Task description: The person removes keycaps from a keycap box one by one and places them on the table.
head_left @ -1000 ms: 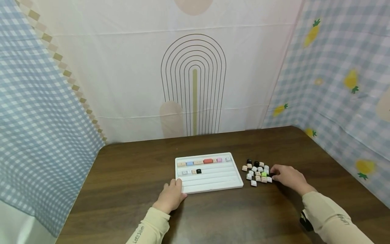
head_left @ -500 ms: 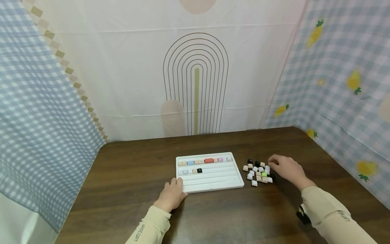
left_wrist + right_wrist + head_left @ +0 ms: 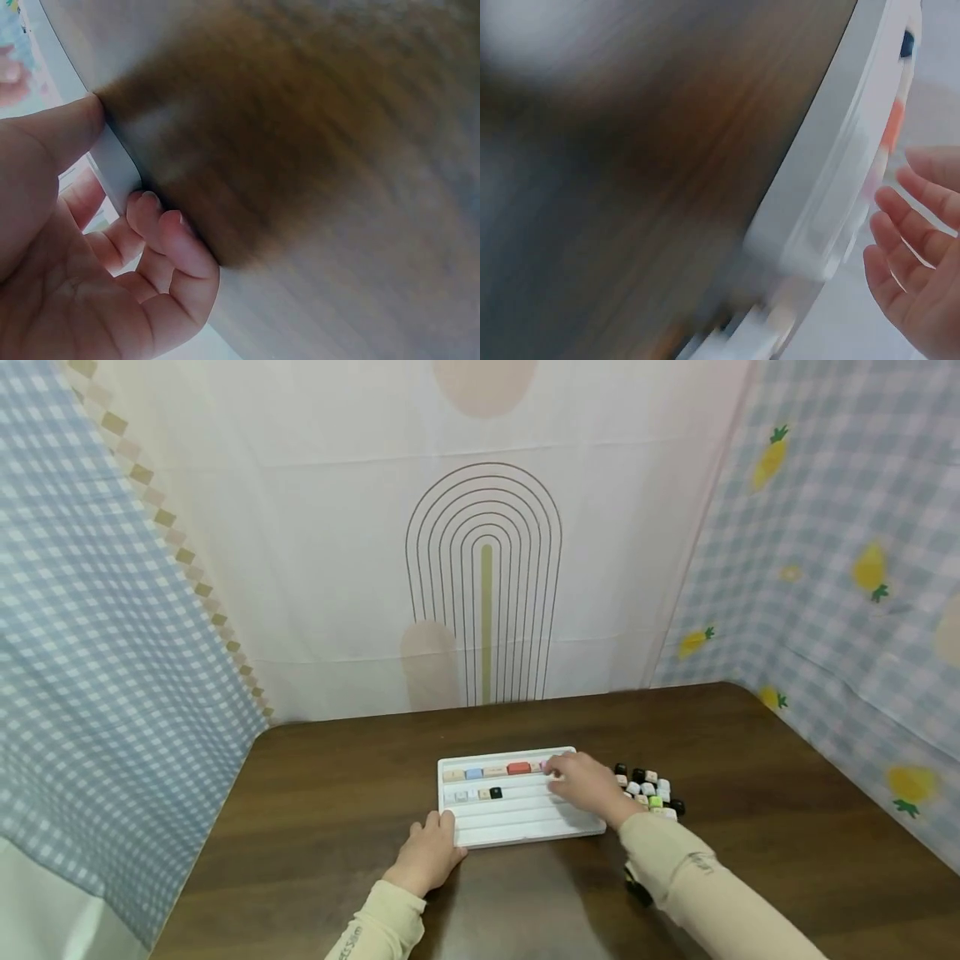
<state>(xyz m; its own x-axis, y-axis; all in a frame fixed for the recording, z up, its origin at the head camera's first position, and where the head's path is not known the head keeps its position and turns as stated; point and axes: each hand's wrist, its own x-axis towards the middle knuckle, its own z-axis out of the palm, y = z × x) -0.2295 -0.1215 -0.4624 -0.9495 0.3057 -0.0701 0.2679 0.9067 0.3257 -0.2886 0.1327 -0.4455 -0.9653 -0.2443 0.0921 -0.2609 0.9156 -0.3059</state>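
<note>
A white tray (image 3: 525, 839) with long rows lies on the table. My left hand (image 3: 427, 852) holds its near left corner; the left wrist view shows the thumb at one side of the tray edge and bent fingers (image 3: 191, 262) round the corner. Keycaps fill the back row, among them a red keycap (image 3: 518, 768) and a blue keycap (image 3: 474, 773). The row in front has several at its left end, a black keycap (image 3: 496, 792) last. Over the tray's right part is my right hand (image 3: 588, 785), fingers bent; I cannot tell whether a keycap is between the fingertips.
Right of the tray is a loose pile of white, beige and black keycaps with a lime green keycap (image 3: 656, 802), partly behind my right forearm. The brown wooden table (image 3: 322, 793) ends at a patterned cloth backdrop (image 3: 337, 610), with checked cloth at both sides.
My right hand has left the keycap pile, rising and moving left to the tray's right part. My left hand stays at the tray corner. The view has tilted slightly.
</note>
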